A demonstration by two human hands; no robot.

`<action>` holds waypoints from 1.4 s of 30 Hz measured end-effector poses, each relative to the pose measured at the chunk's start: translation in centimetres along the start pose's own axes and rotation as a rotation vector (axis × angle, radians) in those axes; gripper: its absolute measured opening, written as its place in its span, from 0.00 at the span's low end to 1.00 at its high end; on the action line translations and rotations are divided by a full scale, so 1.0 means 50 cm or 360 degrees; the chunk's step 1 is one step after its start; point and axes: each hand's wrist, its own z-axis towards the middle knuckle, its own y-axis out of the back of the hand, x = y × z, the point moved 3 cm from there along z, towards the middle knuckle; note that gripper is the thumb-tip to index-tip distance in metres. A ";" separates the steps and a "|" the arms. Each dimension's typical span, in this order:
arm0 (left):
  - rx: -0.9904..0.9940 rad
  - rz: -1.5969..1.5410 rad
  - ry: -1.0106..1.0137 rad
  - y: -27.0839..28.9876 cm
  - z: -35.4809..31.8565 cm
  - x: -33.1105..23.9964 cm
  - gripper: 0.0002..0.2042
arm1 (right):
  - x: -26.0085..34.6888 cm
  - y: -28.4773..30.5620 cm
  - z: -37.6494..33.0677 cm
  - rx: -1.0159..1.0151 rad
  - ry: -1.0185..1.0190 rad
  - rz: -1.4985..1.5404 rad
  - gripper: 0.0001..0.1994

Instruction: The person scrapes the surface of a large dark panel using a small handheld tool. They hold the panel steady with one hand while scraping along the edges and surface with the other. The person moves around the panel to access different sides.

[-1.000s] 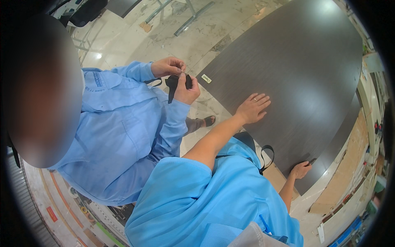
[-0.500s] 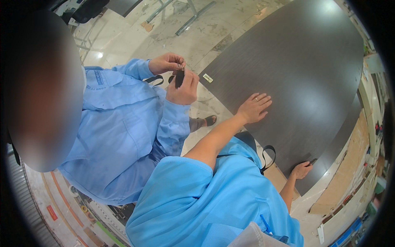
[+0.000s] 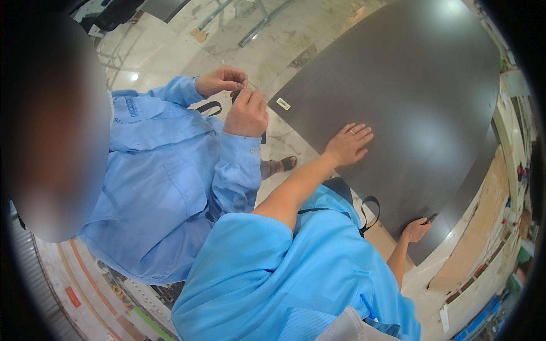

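Note:
My left hand (image 3: 349, 143) lies flat on a large dark grey-brown panel (image 3: 392, 113), its fingers spread and a ring on one of them. Farther right, my right hand (image 3: 417, 229) is closed around a slim dark tool (image 3: 431, 218) whose tip points away from me over the panel, near its near right edge. The tool is too small to tell its exact kind. A small pale label (image 3: 283, 104) sits at the panel's left corner.
To my left stands a co-worker in a light blue shirt (image 3: 165, 170), both hands (image 3: 239, 102) raised at a small dark item, mostly hidden. Metal legs (image 3: 264, 23) stand on the tiled floor beyond. A cardboard strip (image 3: 475, 233) lies right of the panel.
The co-worker's hands have shifted slightly left and turned, and the dark item between them shows less. My hands keep nearly the same places on the panel; the whole view has shifted a little.

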 end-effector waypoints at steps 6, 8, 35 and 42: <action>0.0022 -0.0038 0.0013 0.005 0.001 -0.001 0.29 | 0.007 0.005 -0.003 0.0024 0.0003 0.0027 0.28; 0.0121 -0.0034 0.0038 0.001 0.002 0.001 0.29 | 0.008 0.006 -0.004 0.0019 0.0009 0.0029 0.28; 0.0148 -0.0050 0.0048 -0.007 0.003 0.008 0.29 | 0.014 0.005 -0.007 0.0033 0.0008 0.0007 0.29; 0.0062 0.0020 0.0019 -0.009 0.003 0.007 0.31 | 0.011 0.004 -0.005 0.0039 0.0010 0.0015 0.29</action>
